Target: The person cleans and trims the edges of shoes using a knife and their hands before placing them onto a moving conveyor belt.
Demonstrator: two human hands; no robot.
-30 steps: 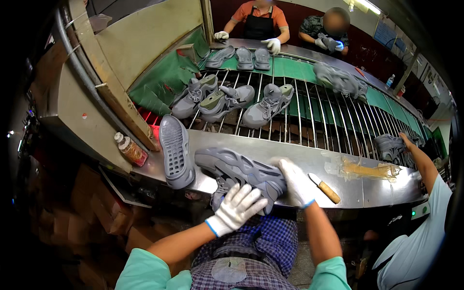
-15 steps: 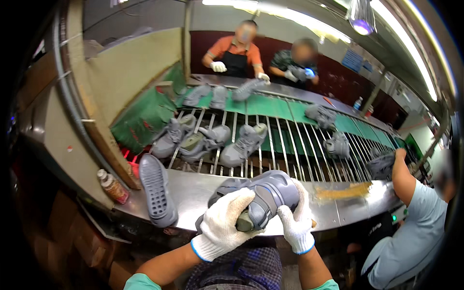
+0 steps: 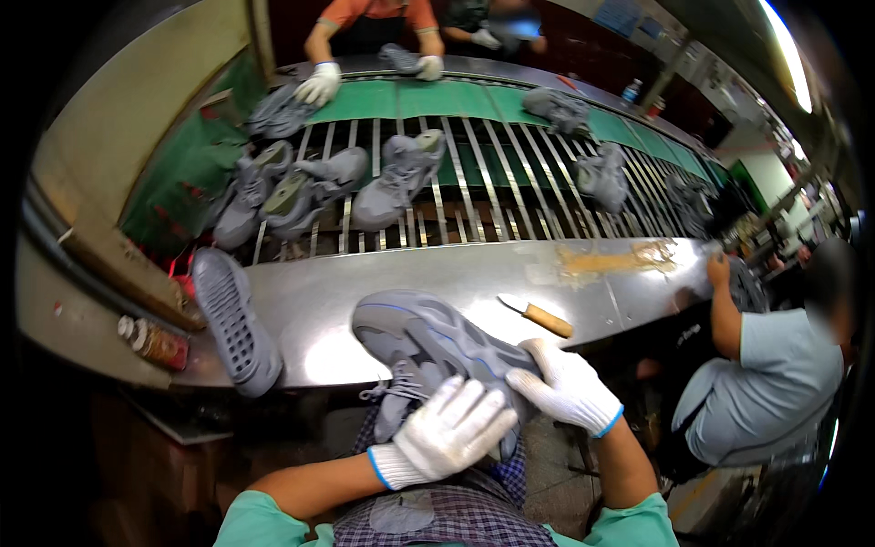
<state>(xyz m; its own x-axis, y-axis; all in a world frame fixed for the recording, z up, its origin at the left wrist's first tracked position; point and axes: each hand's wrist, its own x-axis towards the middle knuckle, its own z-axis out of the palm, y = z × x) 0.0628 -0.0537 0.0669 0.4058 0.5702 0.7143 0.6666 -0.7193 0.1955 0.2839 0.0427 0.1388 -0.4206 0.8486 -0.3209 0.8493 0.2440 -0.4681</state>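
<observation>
Head view: at the near edge of a shiny steel counter (image 3: 437,266), holds a chunky grey lace-up sneaker (image 3: 447,347) on its side.
Has the white-gloved right grip (image 3: 567,390) closed around its near end, the left grip (image 3: 456,428) spread straight-fingered against it; beyond, a wooden-handled knife (image 3: 548,319).

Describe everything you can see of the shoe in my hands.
The shoe is grey, its upper fabric-like, with grey laces sticking out on the left. The thick, sculpted sole looks like foam or rubber, with a thin blue line along it. It is tipped sideways, laces toward the lower left. The left hand lies against it; the right hand grips its near end. Whether it touches the metal ledge is unclear.
</observation>
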